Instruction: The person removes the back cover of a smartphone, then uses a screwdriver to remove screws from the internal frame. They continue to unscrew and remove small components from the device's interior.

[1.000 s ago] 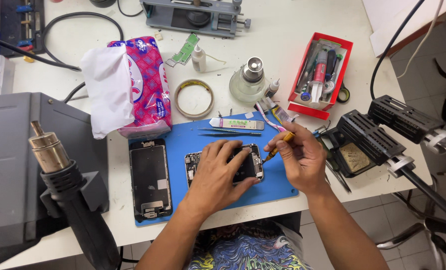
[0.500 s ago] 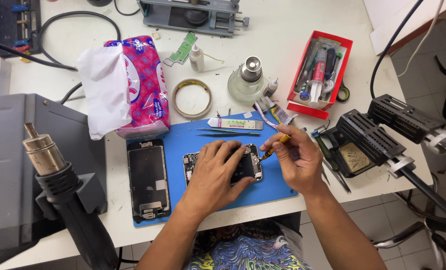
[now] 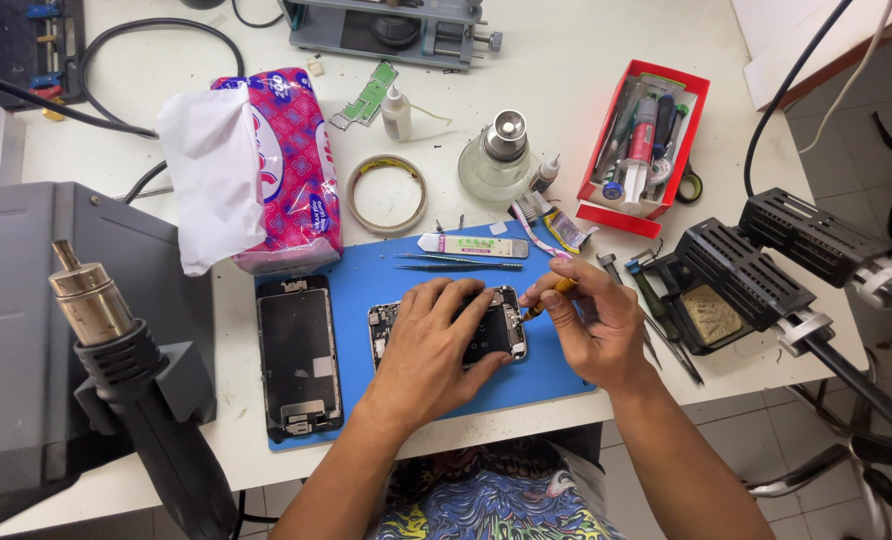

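Observation:
An opened phone body (image 3: 501, 335) lies on the blue work mat (image 3: 366, 285). My left hand (image 3: 436, 345) rests flat on it, fingers spread over its middle, pressing it down. To its right, my right hand (image 3: 591, 325) pinches a small yellow-handled screwdriver (image 3: 549, 295) whose tip touches the phone's upper right edge. The detached black screen panel (image 3: 299, 355) sits on the mat's left side. Tweezers (image 3: 456, 260) lie on the mat above the phone.
A hot air gun (image 3: 136, 380) stands in its holder at the front left beside a grey station (image 3: 16, 300). A pink tissue pack (image 3: 266, 165), tape roll (image 3: 388, 192), glass bottle (image 3: 501, 160) and red tool tray (image 3: 646, 145) sit behind the mat. Black holder (image 3: 746, 275) at right.
Both hands stay on the phone. The view has shifted slightly; the screwdriver tip has barely moved along the phone's upper right edge.

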